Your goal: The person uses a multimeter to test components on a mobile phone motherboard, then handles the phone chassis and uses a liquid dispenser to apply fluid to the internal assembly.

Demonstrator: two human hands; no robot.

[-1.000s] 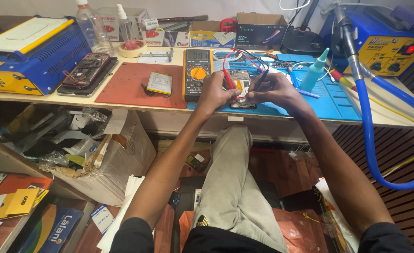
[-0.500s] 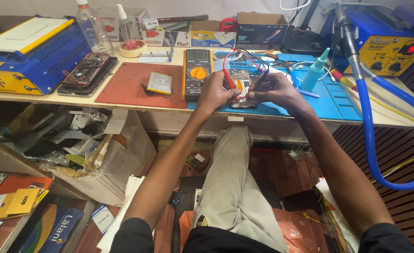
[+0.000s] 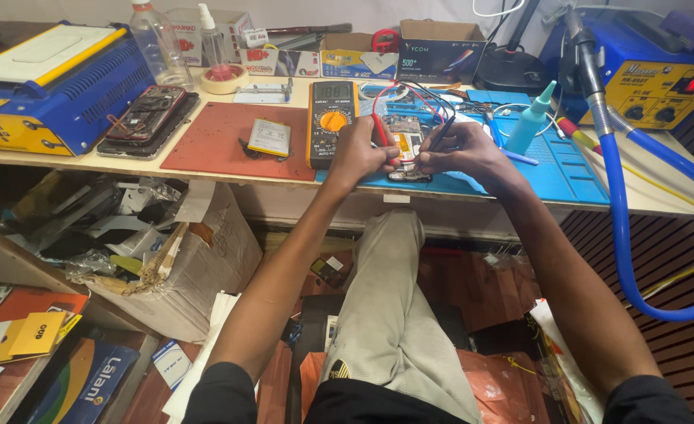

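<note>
Opened phone with its bare circuit board showing (image 3: 407, 149) lies on the blue silicone work mat (image 3: 567, 169) at the front edge of the wooden bench (image 3: 206, 169), directly between the two hands. Left hand (image 3: 360, 151) has its fingers pinched together on a red multimeter probe (image 3: 384, 140), tip pointing down at the phone's board. Right hand (image 3: 463, 151), at 3 o'clock from the phone, is closed on a black multimeter probe (image 3: 440, 140), likewise angled onto the board; whether either tip actually touches the board cannot be told. Red and black leads (image 3: 418, 98) arc from the probes toward 12 o'clock. Just at 9 o'clock of the left hand sits an orange-and-grey digital multimeter with a round dial (image 3: 330, 122), its lower end beside the knuckles. Further toward 9 o'clock a small flat silver battery pack (image 3: 269, 137) lies on a dark red rubber mat (image 3: 213, 145), and beyond that another opened phone with exposed insides (image 3: 144, 114) rests near a blue and yellow box-shaped machine (image 3: 49, 86). At 2 o'clock of the right hand stands a teal squeeze bottle with a pointed nozzle (image 3: 529, 126). Past it, at 3 o'clock, a thick blue hose (image 3: 622, 235) loops down off the bench from a blue and yellow rework station with a red display (image 3: 661, 78). At 12 o'clock along the back edge stand cardboard boxes (image 3: 440, 51) and a clear plastic bottle (image 3: 158, 43)
</note>
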